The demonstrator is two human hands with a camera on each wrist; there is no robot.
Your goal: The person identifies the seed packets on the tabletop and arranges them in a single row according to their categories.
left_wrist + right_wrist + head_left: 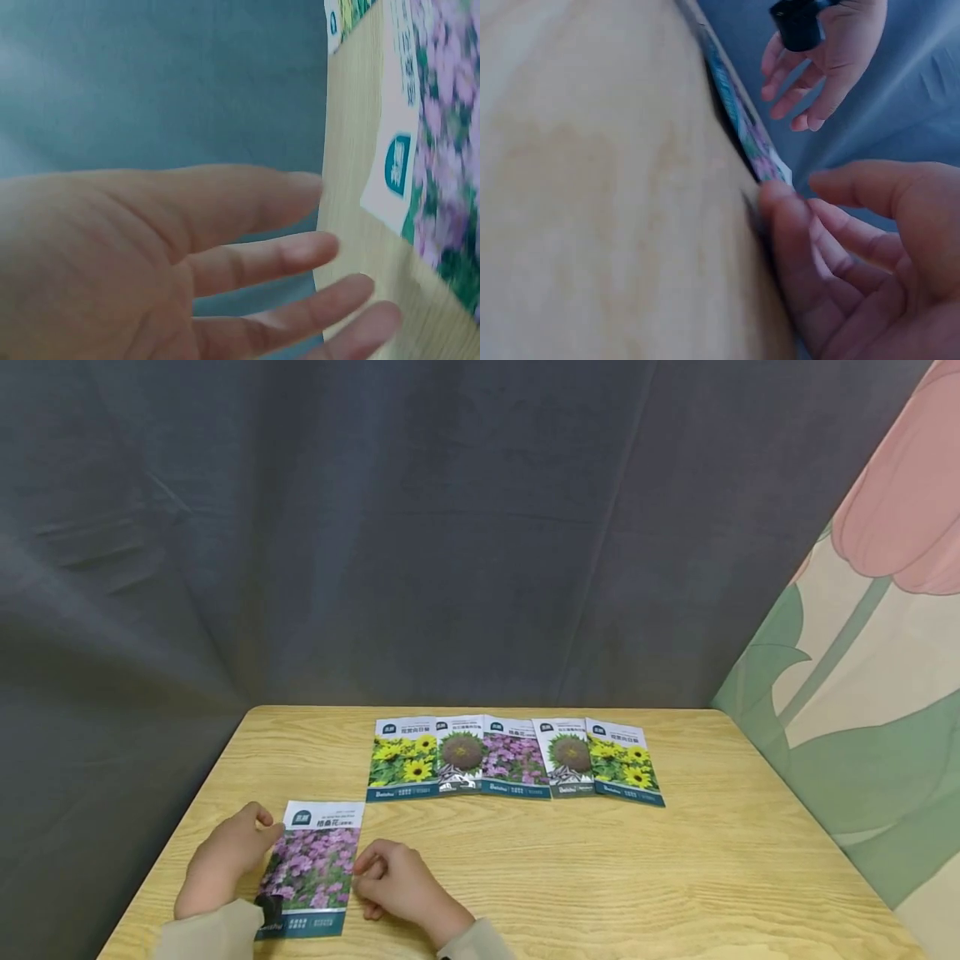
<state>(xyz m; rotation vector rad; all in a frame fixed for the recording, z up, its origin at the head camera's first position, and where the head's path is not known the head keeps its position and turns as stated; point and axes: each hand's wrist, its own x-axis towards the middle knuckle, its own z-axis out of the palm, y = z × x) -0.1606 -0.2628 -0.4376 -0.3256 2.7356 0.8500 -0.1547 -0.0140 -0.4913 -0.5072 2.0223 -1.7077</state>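
A seed packet printed with pink-purple flowers (313,867) lies face up on the near left of the table. Beside its upper left edge is my left hand (228,850); in the left wrist view that hand's fingers (270,315) are loosely spread, apart from the packet and holding nothing. My right hand (401,883) rests at the packet's right edge. Up close in the right wrist view, the index finger (791,240) of that hand is right at the edge of the packet (742,127), with the thumb (862,184) held away from it.
Several more packets stretch in a row along the table's back: yellow flowers (405,762), a sunflower head with striped seeds (461,752), purple flowers (516,760), another sunflower head (567,756) and yellow flowers (625,762). A dark curtain (480,543) hangs behind the wooden table (600,877).
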